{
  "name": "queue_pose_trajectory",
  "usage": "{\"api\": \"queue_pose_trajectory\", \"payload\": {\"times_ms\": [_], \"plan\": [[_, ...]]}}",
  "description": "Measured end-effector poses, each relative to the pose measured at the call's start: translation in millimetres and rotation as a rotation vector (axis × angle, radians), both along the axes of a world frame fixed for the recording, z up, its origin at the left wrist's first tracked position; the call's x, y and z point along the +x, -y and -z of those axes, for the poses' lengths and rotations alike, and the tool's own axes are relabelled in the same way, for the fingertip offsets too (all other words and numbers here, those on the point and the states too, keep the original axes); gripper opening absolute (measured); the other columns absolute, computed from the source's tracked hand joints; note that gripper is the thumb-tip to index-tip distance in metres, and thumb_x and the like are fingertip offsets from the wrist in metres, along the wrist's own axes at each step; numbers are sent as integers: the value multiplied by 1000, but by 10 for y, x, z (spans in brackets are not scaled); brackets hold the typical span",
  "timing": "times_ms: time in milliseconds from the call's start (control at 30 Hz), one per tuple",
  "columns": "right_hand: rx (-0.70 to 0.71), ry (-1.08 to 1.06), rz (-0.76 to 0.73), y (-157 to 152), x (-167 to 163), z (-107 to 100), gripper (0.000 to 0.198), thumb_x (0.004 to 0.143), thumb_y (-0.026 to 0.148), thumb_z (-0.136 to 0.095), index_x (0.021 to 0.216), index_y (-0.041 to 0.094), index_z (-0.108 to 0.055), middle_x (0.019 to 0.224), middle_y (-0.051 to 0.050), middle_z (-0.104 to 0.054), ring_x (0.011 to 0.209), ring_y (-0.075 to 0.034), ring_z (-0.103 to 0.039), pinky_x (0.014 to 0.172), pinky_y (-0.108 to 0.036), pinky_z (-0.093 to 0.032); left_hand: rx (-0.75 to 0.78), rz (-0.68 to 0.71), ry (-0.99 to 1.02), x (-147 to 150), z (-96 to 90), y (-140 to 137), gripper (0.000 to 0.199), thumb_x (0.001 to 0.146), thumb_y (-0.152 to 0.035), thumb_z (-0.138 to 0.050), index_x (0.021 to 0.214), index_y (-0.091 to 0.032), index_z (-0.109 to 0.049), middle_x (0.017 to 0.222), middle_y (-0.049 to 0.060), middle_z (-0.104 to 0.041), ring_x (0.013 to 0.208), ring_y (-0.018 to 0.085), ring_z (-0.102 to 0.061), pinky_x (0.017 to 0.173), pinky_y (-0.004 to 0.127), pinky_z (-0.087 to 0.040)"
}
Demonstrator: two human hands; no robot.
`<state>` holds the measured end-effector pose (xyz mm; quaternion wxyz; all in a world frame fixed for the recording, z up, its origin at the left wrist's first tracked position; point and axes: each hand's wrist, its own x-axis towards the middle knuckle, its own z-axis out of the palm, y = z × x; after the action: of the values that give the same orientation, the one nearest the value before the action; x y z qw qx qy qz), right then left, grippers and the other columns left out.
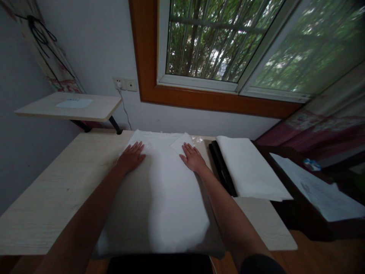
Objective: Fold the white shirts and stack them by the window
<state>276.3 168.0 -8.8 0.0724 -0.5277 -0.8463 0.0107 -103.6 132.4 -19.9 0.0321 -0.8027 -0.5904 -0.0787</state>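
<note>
A large white sheet (pixel 173 194), whether cloth or paper I cannot tell, lies spread on the pale wooden desk (pixel 48 190) and reaches its near edge. My left hand (pixel 131 156) rests flat near the sheet's far left corner, fingers stretched out and slightly apart. Flat near the far right corner lies my right hand (pixel 193 157), its fingers also extended. Beside the right fingertips a folded flap (pixel 177 143) shows at the corner. Another small fold is partly visible by the left fingertips. Neither hand grips anything.
Right of the sheet, a black long object (pixel 222 167) lies beside a stack of white sheets (pixel 251 165). A raised shelf (pixel 99 101) stands at the back left, under a wall socket (pixel 124 83). Farther right is a dark surface with a printed sheet (pixel 316 186). A window (pixel 213 45) is ahead.
</note>
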Motion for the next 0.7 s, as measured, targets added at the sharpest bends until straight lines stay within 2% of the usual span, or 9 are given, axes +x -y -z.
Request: {"api": "queue_pose_trajectory", "payload": {"times_ms": [300, 700], "plan": [[14, -2, -3, -16, 16, 38, 68, 107, 54, -25, 162, 15, -31, 170, -10, -22, 158, -25, -20, 128, -47, -16, -5, -16, 8, 3, 18, -15, 64, 105, -52, -24, 160, -21, -33, 169, 8, -28, 157, 25, -23, 127, 49, -18], [5, -1, -8, -64, 20, 49, 68, 107, 55, -24, 162, 15, -30, 170, -9, -23, 158, -24, -19, 128, -46, -16, 0, -12, -2, -1, 23, -45, 67, 105, -53, -21, 160, -18, -34, 170, 8, -27, 158, 25, -21, 128, 48, -18]]}}
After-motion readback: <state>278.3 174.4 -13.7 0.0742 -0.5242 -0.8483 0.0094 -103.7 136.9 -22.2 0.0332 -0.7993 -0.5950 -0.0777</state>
